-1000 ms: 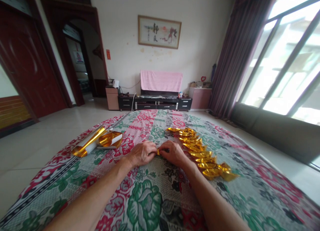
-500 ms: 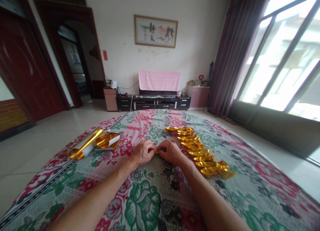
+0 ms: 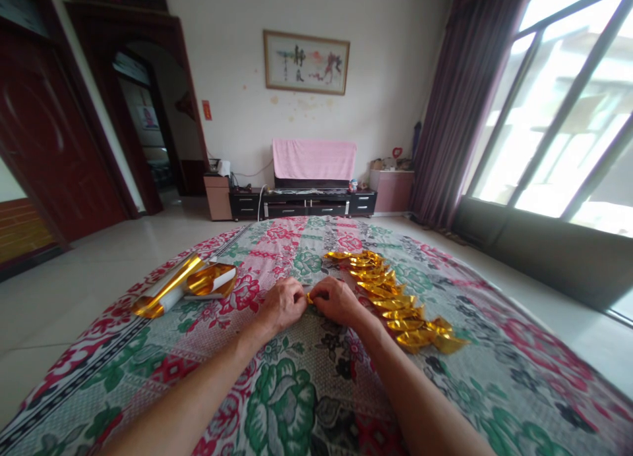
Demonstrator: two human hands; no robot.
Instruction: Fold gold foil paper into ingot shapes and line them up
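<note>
Close together over the middle of the table, my left hand [image 3: 285, 303] and my right hand [image 3: 337, 300] pinch a small piece of gold foil paper [image 3: 309, 298]. Most of that piece is hidden behind the fingers, with only a bit of gold showing between them. Right of my right hand lies a row of several folded gold paper ingots [image 3: 390, 302], overlapping one another. To the left of my left hand are curled sheets of gold foil paper [image 3: 171, 286] with white backs.
A flowered cloth [image 3: 281, 403] in red, green and grey covers the round table. Beyond it stands a low black cabinet [image 3: 306, 203] with a pink towel [image 3: 314, 158] above. A purple curtain [image 3: 445, 113] and window are at right, a dark red door [image 3: 54, 126] at left.
Both hands stay at nearly the same spot, with the fingers shifting slightly; a little more gold shows between them. The whole view has moved a touch.
</note>
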